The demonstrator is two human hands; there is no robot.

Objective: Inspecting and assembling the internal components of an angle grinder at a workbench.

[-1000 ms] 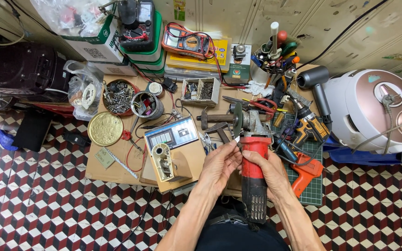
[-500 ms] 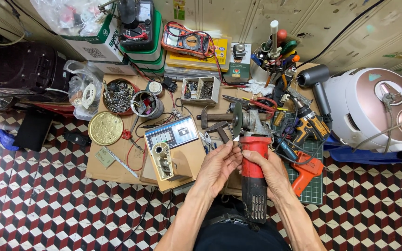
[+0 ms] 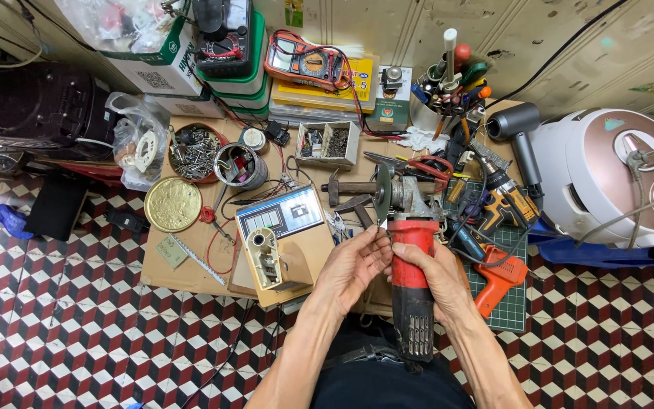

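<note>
The right hand [image 3: 437, 276] hides the red grinder's [image 3: 412, 303] middle; the rice cooker [image 3: 615, 178] seems cropped rightward.

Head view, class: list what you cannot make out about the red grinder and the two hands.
- Grinder body: partly covered by the right hand.
- What the left hand fingertips pinch by the disc: too small.
- Grinder's tail end: lost against dark clothing.
- Right palm: faces away.

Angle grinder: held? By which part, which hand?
Yes. Right hand grips the angle grinder by its red body; left hand fingertips touch near the disc.
</note>
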